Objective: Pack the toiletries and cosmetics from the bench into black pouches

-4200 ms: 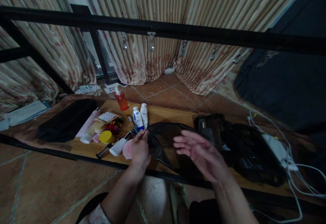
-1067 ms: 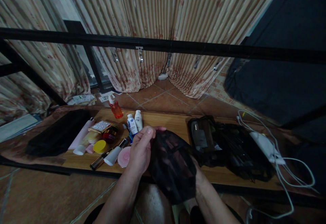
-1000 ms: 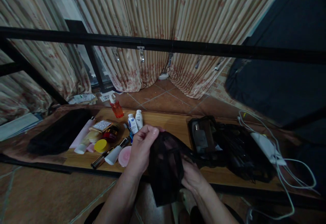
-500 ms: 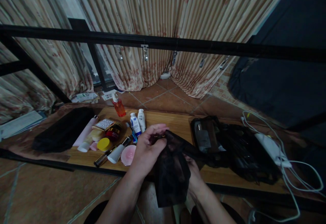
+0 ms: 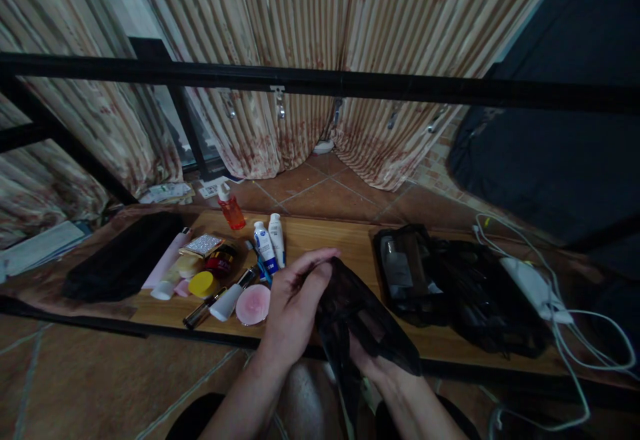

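A black see-through mesh pouch (image 5: 357,313) hangs between my two hands above the front of the wooden board. My left hand (image 5: 300,300) pinches its upper corner between thumb and fingers. My right hand (image 5: 370,363) reaches up into or behind the pouch from below; the dark mesh covers its fingers, so I cannot tell how they are bent. Just left of my left hand lie a round pink container (image 5: 253,305), a white tube (image 5: 223,303) and a toothbrush (image 5: 257,260). A blue-and-white tube (image 5: 265,247) and a white bottle (image 5: 276,239) are beyond it.
At the right lies an unfolded black mesh bag (image 5: 410,273) with things inside, beside a white power strip (image 5: 533,287) and cables. On the left are a yellow-lidded jar (image 5: 203,285), a pink bottle (image 5: 167,260) and a black pouch (image 5: 125,257). An orange pump bottle (image 5: 231,208) stands behind.
My right hand has moved into or behind the mesh pouch, whose lower part has swung right and spread over my wrist. My left hand keeps its pinch on the corner.
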`<move>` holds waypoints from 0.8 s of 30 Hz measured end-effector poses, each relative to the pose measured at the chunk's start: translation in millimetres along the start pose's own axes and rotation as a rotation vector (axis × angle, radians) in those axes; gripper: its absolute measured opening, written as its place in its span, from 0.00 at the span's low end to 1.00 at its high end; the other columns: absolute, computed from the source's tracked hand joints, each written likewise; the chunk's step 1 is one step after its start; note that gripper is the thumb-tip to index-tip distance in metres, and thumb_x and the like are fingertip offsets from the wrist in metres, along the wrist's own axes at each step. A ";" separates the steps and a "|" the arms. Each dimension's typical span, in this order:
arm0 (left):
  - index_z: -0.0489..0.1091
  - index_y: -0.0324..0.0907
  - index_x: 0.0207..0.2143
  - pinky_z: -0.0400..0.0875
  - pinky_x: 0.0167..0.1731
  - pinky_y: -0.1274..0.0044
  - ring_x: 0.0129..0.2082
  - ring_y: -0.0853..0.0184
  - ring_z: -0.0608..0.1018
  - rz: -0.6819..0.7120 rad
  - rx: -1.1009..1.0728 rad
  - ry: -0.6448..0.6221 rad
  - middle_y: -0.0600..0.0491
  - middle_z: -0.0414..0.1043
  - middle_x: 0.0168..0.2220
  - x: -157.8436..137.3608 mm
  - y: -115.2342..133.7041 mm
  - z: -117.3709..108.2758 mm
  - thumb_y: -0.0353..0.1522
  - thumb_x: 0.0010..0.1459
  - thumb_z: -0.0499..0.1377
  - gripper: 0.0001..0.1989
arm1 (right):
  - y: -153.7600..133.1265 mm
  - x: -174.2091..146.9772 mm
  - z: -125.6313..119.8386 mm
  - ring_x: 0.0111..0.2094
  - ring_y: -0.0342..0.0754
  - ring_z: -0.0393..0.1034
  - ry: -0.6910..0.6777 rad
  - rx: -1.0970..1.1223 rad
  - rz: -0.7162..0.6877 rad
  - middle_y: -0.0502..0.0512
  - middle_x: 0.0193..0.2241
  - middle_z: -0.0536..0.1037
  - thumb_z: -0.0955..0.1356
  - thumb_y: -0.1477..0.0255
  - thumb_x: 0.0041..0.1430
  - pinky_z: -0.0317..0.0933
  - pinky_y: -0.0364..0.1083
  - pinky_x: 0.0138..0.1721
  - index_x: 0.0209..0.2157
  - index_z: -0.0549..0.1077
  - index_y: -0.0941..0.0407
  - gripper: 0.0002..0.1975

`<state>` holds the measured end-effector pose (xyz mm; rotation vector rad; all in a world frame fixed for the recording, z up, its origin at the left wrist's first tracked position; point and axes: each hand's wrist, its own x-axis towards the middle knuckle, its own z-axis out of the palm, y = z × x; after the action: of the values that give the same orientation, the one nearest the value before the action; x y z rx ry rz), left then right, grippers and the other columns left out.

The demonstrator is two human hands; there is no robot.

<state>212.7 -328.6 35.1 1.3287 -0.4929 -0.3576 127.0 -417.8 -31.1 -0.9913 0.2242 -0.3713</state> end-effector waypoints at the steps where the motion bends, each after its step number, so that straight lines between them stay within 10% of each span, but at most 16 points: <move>1: 0.76 0.43 0.41 0.68 0.46 0.77 0.44 0.64 0.77 -0.003 0.007 -0.004 0.52 0.78 0.42 -0.6 -0.1 1.0 0.34 0.56 0.58 0.11 | -2.3 0.3 2.7 0.47 0.52 0.71 0.003 0.058 0.023 0.52 0.40 0.80 0.65 0.59 0.57 0.65 0.54 0.51 0.46 0.73 0.47 0.17; 24: 0.75 0.38 0.30 0.68 0.21 0.84 0.20 0.73 0.74 -0.197 -0.228 0.286 0.56 0.74 0.22 10.4 -36.9 -2.5 0.34 0.44 0.67 0.11 | -9.3 5.4 12.1 0.47 0.54 0.70 -0.049 0.063 0.164 0.55 0.39 0.79 0.74 0.59 0.45 0.65 0.53 0.48 0.40 0.77 0.51 0.20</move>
<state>223.9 -339.7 0.0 1.1842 -0.0781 -0.3672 134.3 -415.2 -16.8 -0.9116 0.2463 -0.2035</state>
